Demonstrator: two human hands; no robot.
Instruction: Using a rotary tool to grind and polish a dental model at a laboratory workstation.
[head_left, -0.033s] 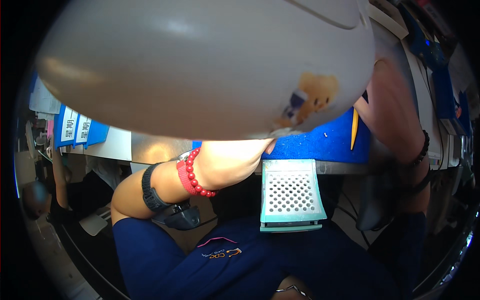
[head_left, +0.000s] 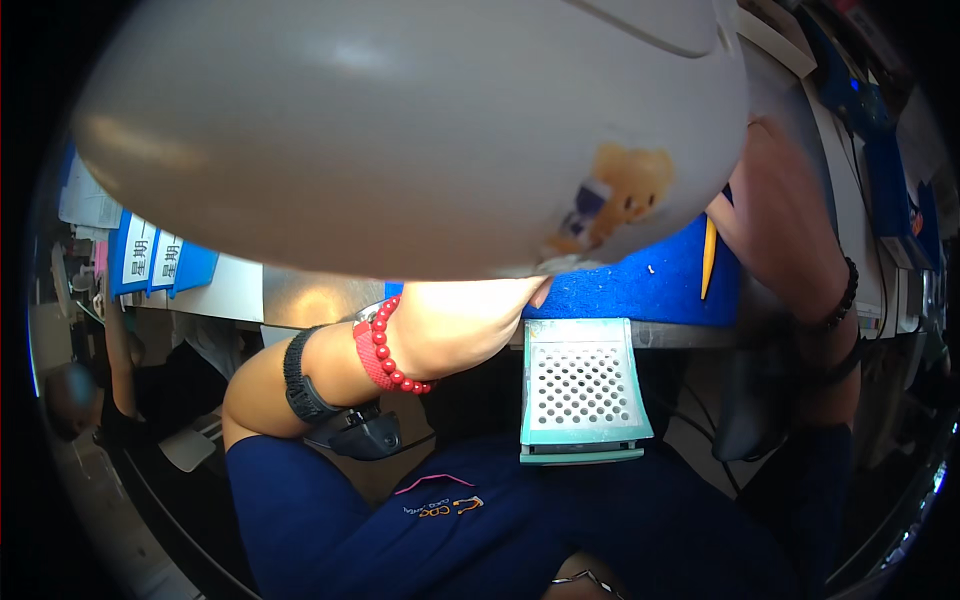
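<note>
1. Overhead, a large grey rounded shell (head_left: 400, 130) with a bear sticker (head_left: 610, 195) hides most of the table (head_left: 300, 295).
2. Left hand (head_left: 470, 315) reaches under it at the table's near edge; fingers hidden.
3. Right hand (head_left: 790, 210) too; grip unclear, progress unreadable.

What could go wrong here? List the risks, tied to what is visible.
1. The large white rounded object with a bear sticker fills most of the view and hides whatever lies beneath it, so the left hand may be working partly unseen.
2. The red bead bracelet on the left wrist sits close to the table edge and could perhaps catch there.
3. The teal perforated plastic tray overhangs the blue mat's edge above the lap; a knock might tip it.
</note>
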